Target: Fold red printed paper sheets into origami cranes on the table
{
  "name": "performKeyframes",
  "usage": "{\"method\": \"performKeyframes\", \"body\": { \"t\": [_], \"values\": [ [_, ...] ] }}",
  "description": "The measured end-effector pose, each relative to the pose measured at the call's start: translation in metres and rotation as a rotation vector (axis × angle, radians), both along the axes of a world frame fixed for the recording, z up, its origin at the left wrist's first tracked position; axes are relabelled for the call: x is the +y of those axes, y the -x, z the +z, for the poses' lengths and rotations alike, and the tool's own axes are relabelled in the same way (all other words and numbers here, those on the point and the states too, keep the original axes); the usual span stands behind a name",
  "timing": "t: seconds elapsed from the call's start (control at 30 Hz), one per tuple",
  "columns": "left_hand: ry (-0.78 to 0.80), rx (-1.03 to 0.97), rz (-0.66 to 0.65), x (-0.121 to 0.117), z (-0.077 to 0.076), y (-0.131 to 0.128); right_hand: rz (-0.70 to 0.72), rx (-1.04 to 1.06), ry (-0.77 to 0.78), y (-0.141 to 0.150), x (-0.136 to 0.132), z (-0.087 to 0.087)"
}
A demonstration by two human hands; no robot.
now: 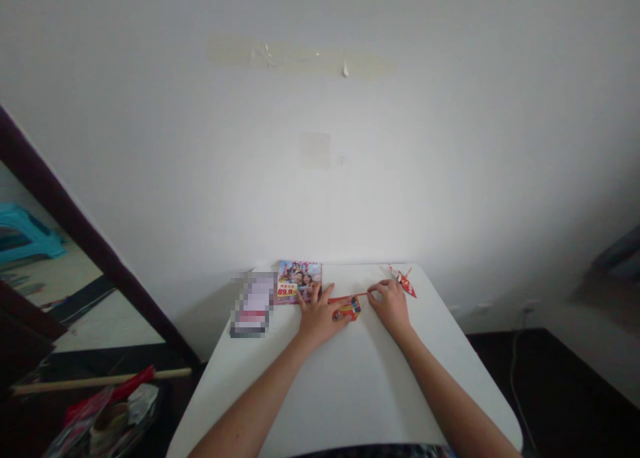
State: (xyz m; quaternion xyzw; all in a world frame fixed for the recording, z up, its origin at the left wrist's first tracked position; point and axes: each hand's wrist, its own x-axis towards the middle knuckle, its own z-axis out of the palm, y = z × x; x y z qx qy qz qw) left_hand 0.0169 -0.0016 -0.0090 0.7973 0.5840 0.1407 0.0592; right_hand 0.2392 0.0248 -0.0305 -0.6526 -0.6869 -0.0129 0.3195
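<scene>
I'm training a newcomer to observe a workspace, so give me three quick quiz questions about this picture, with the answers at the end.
1. Which hand has its fingertips at the right-hand end of the thin red strip?
2. Fill in: the large number printed on the photo flyer is ___.
3. True or false: in the picture, the pixelated object lies to the right of the photo flyer.

Key:
1. The right hand.
2. 89.9.
3. False; it lies to the left.

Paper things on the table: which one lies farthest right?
The folded red-and-white piece, beside the right hand; the red paper and photo-covered leaflet lie further left.
</scene>
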Motion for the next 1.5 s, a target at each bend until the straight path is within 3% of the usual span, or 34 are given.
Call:
{"method": "performKeyframes", "body": {
  "t": [1.1,1.37,1.5],
  "values": [
    [0.037,-0.008,0.013,0.0,0.001,0.001,0.174,-0.158,0.075,0.008,-0.024,-0.002],
    [-0.005,-0.006,0.049,0.002,-0.004,0.001,0.182,-0.038,0.075,0.001,-0.018,-0.006],
    [-0.014,-0.009,0.049,0.002,-0.006,0.001,0.272,-0.024,0.037,0.0,-0.018,-0.005]
  ]
}}
